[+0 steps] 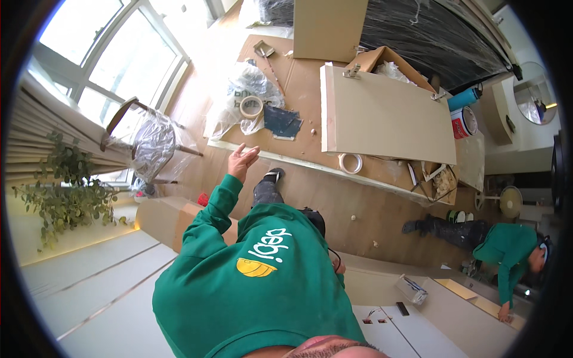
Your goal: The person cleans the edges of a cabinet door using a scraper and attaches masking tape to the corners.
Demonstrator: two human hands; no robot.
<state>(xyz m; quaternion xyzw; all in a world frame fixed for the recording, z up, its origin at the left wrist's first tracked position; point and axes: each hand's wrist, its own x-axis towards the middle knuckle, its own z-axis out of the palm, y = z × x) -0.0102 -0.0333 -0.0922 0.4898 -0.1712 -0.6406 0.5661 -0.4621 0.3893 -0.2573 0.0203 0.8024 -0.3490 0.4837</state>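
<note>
My left hand is raised near the front edge of a cardboard-covered table, fingers stretched out and nothing in them. Closest to it on the table are a white plastic bag, a roll of masking tape and a worn dark blue sheet. To the right lies a large beige cabinet door with metal hinges, and a second tape roll sits by its near edge. Only a sliver of my right hand shows beside my body, near a thin black cable; its fingers are hidden.
A plastic-wrapped chair stands at the left by a leafy plant. At the table's right end are a paint bucket and a blue bottle. A co-worker in green bends over a cabinet at the far right.
</note>
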